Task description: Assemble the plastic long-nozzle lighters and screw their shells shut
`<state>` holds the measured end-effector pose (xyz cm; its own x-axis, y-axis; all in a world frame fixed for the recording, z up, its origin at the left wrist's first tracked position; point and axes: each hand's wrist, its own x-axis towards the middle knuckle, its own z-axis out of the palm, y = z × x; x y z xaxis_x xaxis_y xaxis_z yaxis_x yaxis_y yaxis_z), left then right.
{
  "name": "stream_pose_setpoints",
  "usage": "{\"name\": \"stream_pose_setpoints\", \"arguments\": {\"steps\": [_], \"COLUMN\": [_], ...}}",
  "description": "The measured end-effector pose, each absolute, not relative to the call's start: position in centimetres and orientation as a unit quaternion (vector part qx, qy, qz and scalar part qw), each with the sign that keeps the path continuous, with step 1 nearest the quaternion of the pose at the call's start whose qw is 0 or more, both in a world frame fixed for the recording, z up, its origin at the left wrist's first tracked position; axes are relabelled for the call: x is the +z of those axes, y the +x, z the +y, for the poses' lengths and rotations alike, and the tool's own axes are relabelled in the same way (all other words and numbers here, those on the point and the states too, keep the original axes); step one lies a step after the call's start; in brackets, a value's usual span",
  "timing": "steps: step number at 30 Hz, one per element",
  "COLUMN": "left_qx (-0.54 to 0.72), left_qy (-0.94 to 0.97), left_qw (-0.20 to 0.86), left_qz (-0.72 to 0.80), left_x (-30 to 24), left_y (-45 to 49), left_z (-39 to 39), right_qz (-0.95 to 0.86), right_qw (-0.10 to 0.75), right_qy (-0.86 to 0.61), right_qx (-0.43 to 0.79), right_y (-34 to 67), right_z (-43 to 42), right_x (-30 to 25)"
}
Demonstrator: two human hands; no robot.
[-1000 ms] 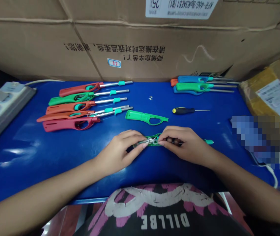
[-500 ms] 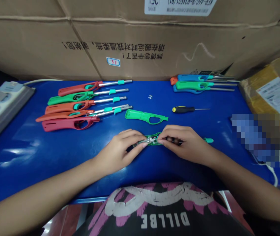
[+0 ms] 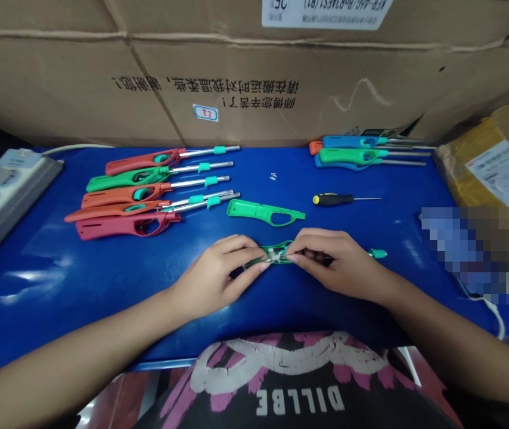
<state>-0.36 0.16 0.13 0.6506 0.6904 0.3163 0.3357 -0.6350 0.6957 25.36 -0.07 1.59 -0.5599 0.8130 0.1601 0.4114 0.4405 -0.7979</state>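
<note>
At the far left of the blue table, beyond the power strip, a row of red, orange and green lighters lies with metal barrels pointing right. Next comes the left hand, its thumb and fingers clamped on a small clear part. This part looks smooth and hard, probably slick; a light hold on its sides suits it.

Beneath the fingertips, near the middle of the table's front, lies an open green shell half. It is likely light, stiff plastic that could slide, so it is best steadied by its long outer edges. The matching loose half lies just behind it, hollow side showing.

The right hand covers the shell's right end. Its thumb and forefinger seem closed on a pale strand, thin and probably easily bent, best taken near its end; the contact itself is too small to see clearly. A turquoise tip shows beyond that hand. Behind are a screwdriver and stacked lighters.
</note>
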Motion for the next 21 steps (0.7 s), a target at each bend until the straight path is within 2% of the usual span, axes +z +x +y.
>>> {"name": "stream_pose_setpoints", "arguments": {"steps": [21], "left_qx": [0.278], "left_qy": [0.82], "left_qw": [0.378], "left_qz": [0.328], "left_x": [0.36], "left_y": [-0.19], "left_z": [0.11], "right_qz": [-0.799], "right_qw": [0.266], "right_qy": [-0.379], "right_qx": [0.383], "right_y": [25.22], "right_z": [-0.05], "right_x": [1.67]}}
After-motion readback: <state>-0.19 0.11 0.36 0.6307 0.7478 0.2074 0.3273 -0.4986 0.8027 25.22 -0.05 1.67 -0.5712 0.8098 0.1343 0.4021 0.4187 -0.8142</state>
